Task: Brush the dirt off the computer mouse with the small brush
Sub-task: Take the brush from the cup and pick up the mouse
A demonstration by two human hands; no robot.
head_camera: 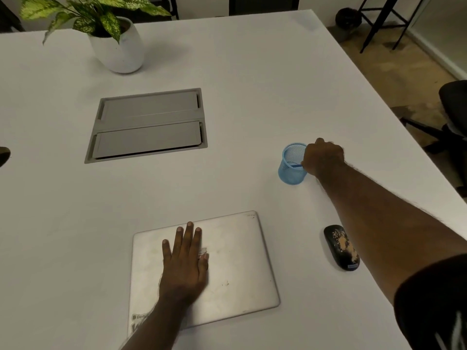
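Note:
A black computer mouse (pixel 341 247) lies on the white table (pixel 252 97) at the right, with tan crumbs of dirt across its top. Farther back stands a light-blue mesh cup (pixel 290 165). My right hand (pixel 323 156) reaches over its right rim, fingers curled around a thin blue handle, the small brush (pixel 296 165), which pokes into the cup. Most of the brush is hidden by the hand and mesh. My left hand (pixel 185 261) lies flat, fingers spread, on a closed silver laptop (pixel 240 263).
A grey cable hatch (pixel 149 125) is set into the table's middle. A potted plant (pixel 118 46) stands at the back left. The table's right edge runs diagonally past the cup, with a black office chair (pixel 452 117) and stool legs (pixel 379 21) beyond.

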